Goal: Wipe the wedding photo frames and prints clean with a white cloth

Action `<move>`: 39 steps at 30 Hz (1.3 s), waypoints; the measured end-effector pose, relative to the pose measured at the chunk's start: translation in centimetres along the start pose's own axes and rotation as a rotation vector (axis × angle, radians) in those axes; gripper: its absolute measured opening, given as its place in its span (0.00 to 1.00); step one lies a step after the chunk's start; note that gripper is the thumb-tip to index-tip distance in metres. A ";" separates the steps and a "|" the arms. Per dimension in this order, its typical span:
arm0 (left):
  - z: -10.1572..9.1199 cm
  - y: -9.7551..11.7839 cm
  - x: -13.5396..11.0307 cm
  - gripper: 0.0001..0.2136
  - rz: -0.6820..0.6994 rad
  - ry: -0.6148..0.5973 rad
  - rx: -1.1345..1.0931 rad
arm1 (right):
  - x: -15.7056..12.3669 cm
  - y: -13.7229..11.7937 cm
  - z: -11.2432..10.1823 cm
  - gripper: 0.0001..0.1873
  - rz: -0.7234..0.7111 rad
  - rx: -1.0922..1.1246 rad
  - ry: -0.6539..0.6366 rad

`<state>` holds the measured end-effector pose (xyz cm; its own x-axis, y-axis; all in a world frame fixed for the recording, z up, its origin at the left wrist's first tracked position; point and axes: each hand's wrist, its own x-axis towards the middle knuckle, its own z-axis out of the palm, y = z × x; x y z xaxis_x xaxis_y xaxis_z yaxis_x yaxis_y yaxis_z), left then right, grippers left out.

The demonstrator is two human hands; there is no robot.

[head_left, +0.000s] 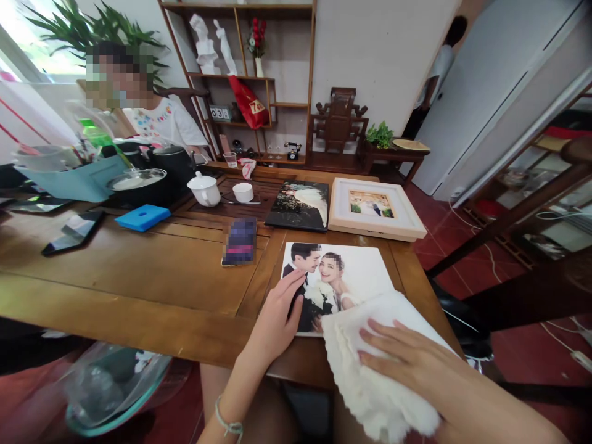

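Observation:
A glossy wedding photo panel (370, 271) lies flat near the front right of the wooden table. My left hand (280, 314) rests on its left side with the fingers stretched out. On a folded white cloth (361, 357) lies my right hand (402, 351), its fingers spread flat. The cloth covers the panel's lower right corner and hangs over the table's front edge. Behind the panel are a dark wedding photo panel (296, 206) and a light wooden box (407, 231) with a framed picture on it. A phone (239, 242) lies to the left.
A teapot (203, 190), a small white cup (243, 192), a blue block (142, 217), a tablet-like device (73, 233) and a light-blue organizer (83, 179) stand on the table (161, 277). A person (166, 123) sits across at the left. Below is a lined bin (115, 419).

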<state>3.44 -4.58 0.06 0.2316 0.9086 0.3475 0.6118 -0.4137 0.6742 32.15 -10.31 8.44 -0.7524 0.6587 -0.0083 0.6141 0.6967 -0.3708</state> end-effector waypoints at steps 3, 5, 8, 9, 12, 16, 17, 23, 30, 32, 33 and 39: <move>0.0 0.0 0.0 0.19 0.002 -0.001 0.000 | 2.5 2.7 -0.5 0.44 0.010 0.084 -0.018; 0.0 0.0 0.0 0.19 0.010 0.004 -0.002 | 5.3 6.0 -0.6 0.42 -0.010 0.116 -0.005; -0.1 0.1 0.0 0.19 0.019 0.016 -0.002 | 9.1 10.8 -0.2 0.40 0.020 0.082 0.159; -0.1 0.2 0.0 0.19 0.021 0.021 -0.004 | 9.8 11.8 -0.1 0.39 0.065 0.057 0.229; -0.1 0.2 0.0 0.18 0.016 0.030 -0.017 | 10.1 11.7 0.5 0.38 0.191 -0.039 0.319; -0.2 0.1 0.1 0.18 -0.017 0.023 -0.085 | 6.9 5.5 1.9 0.36 0.277 -0.228 0.230; -0.2 0.1 0.1 0.18 -0.031 0.019 -0.108 | 6.0 3.6 2.3 0.37 0.291 -0.265 0.199; -0.5 0.4 0.3 0.20 -0.083 -0.008 -0.201 | 6.7 -1.9 3.3 0.40 0.089 -0.245 0.047; -0.7 0.7 0.2 0.20 -0.078 -0.006 -0.220 | 9.5 -4.5 4.2 0.38 0.047 -0.307 0.033; -0.6 0.5 0.1 0.21 -0.071 0.000 -0.194 | 8.3 -5.4 4.3 0.38 -0.011 -0.264 0.025; -0.5 0.4 0.1 0.21 -0.062 0.000 -0.174 | 7.7 -5.4 4.1 0.38 -0.013 -0.231 0.020; -0.3 0.5 0.1 0.21 -0.039 -0.019 -0.051 | 6.2 1.0 1.6 0.37 0.207 -0.168 0.128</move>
<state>3.56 -4.73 0.67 0.2228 0.9249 0.3081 0.5812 -0.3798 0.7197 27.70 -5.98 6.58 -0.5773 0.8148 0.0537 0.7902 0.5740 -0.2147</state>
